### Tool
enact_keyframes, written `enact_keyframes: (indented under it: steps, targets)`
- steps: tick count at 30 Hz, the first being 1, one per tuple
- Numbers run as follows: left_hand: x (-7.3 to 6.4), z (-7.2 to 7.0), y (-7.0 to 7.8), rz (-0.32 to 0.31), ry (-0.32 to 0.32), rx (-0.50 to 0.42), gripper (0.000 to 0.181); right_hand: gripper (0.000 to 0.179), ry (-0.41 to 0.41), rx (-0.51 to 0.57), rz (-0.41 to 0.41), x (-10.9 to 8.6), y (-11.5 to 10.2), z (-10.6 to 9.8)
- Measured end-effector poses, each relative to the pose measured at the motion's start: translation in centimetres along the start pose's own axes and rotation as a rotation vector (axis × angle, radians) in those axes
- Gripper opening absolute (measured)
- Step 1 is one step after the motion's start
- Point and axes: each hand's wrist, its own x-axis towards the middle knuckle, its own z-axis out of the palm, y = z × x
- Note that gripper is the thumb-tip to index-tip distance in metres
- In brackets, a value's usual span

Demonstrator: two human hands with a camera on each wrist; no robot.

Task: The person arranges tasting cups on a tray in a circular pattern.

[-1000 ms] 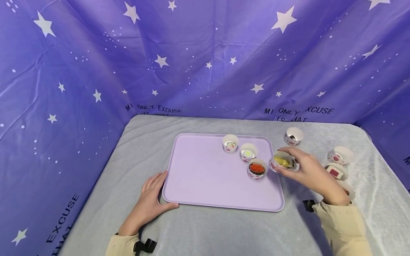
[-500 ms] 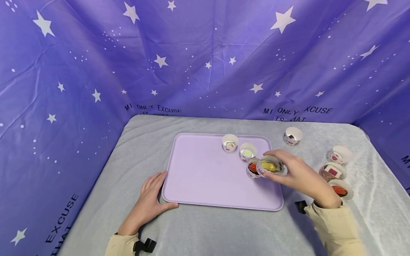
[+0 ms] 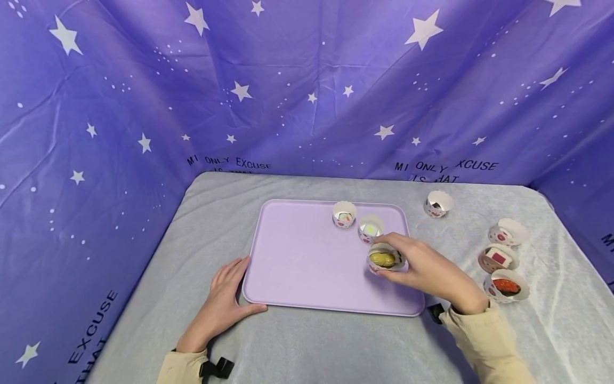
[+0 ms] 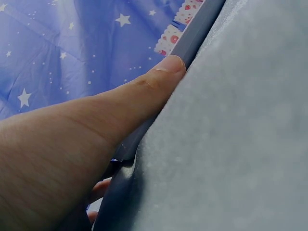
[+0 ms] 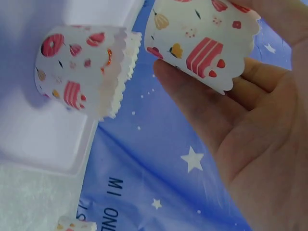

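My right hand (image 3: 424,272) grips a paper baking cup (image 5: 204,45) printed with cakes and flowers, thumb and fingers around its wall. A yellow, ridged sushi piece (image 3: 382,260) lies inside it. The cup is held over the right part of the lilac tray (image 3: 307,256), overlapping a cup with red roe sushi in the head view. The right wrist view shows that second cup (image 5: 72,72) standing on the tray, apart from the held one. My left hand (image 3: 220,304) rests at the tray's near left corner, fingers along the left edge and thumb (image 4: 159,74) on the front edge.
Two more cups, one with a white and orange piece (image 3: 345,217) and one with a white and yellow-green piece (image 3: 370,229), stand on the tray. Right of the tray are a cup (image 3: 438,204) holding something dark and several others (image 3: 506,286). A purple star curtain (image 3: 307,90) surrounds the table.
My right hand has carried the cup with the yellow sushi piece leftward from the tray's right edge, over the cup of red roe sushi, now hidden in the head view. The left hand stays put.
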Motion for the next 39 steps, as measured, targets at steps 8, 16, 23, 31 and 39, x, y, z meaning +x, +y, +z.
enact_keyframes:
  steps: [8, 16, 23, 31, 39]
  targets:
    - [-0.1, 0.0, 0.0, 0.0, -0.004, 0.004, 0.114, 0.045, -0.032, -0.019, -0.013, 0.4, -0.5, 1.3]
    - [-0.1, 0.0, 0.0, 0.002, -0.001, 0.004, 0.114, 0.043, -0.029, -0.059, -0.054, 0.6, -0.5, 2.6]
    - [-0.1, 0.0, 0.1, 0.0, -0.002, 0.004, 0.114, 0.043, -0.027, -0.086, -0.085, 0.5, -0.5, 3.2]
    - [0.0, 0.0, 0.1, -0.007, -0.007, 0.004, 0.114, 0.044, -0.038, -0.118, -0.104, 0.5, -0.7, 3.7]
    - [0.1, 0.0, 0.0, 0.003, -0.002, 0.008, 0.114, 0.044, -0.047, -0.143, -0.111, 0.4, -0.5, 4.3]
